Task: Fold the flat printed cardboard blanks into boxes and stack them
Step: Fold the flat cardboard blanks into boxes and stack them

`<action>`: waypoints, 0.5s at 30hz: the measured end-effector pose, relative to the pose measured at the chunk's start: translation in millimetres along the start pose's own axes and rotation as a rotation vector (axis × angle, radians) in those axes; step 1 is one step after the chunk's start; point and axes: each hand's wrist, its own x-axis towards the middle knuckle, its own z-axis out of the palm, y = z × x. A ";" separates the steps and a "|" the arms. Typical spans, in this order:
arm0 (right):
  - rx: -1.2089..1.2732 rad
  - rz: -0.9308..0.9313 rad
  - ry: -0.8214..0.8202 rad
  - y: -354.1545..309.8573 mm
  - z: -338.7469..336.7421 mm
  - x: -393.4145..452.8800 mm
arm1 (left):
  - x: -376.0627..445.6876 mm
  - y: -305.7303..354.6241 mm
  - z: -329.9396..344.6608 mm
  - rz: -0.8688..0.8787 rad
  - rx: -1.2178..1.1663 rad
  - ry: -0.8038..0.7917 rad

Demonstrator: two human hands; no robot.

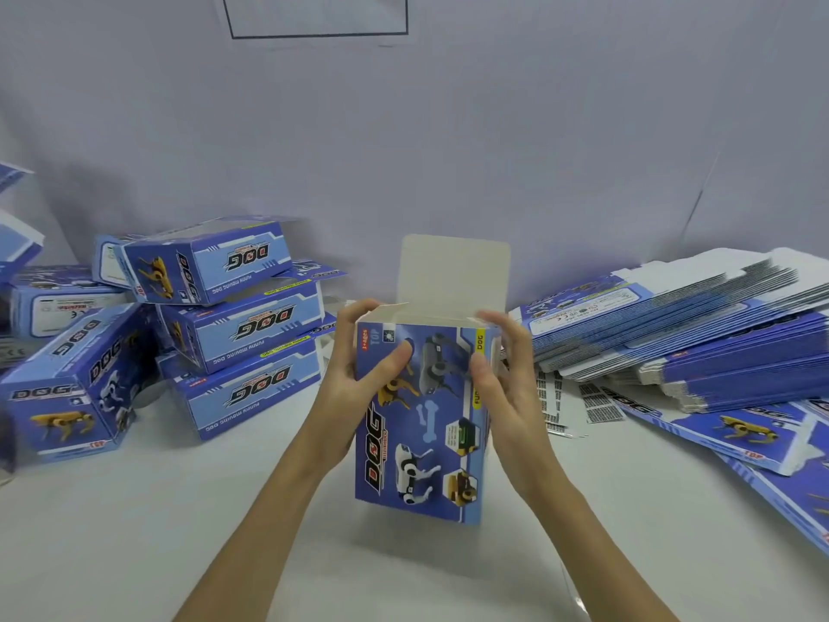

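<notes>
Surface: white tabletop [134, 531], smooth and matte, running back to a pale grey-white wall [538, 127]. On the wall at 12 o'clock, a white sheet with a dark rectangular border [316, 20], cut off by the top edge.

Item 1: box in hand [419, 424], centre of view. Printed cardboard, glossy blue face with robot-dog pictures and "DOG" lettering, standing upright with its lower end on or just above the tabletop; which, cannot be told. Top flap [453, 271] raised, plain off-white inside, corners rounded.

Left hand [359, 374]: clamped on the box's upper left edge, thumb across the printed face, fingers curled behind.

Right hand [502, 374]: clamped on the upper right edge, thumb on the face, fingers wrapped round the side.

Item 2: folded boxes [244, 325], 9 to 10 o'clock. Same blue print, rectangular, three piled on their sides and roughly aligned, lettering upside down. More lie beside them toward the left edge, one tilted [76, 383], some blurred.

Item 3: flat blanks [695, 334], 2 to 3 o'clock. A thick, slumped pile, grey-white cut edges fanned out, blue print on top. Further loose blanks [753, 437] lie spread toward 4 o'clock, touching the pile.
</notes>
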 end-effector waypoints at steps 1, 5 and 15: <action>0.016 0.017 0.003 -1.1 2.0 -0.4 | -1.1 0.1 -1.2 -0.011 -0.027 -0.016; -0.012 0.055 0.081 0.5 2.8 0.2 | -3.1 0.1 -1.3 -0.087 -0.101 -0.045; 0.083 0.176 -0.053 2.9 0.0 5.3 | 0.0 -2.6 2.4 -0.108 -0.140 -0.009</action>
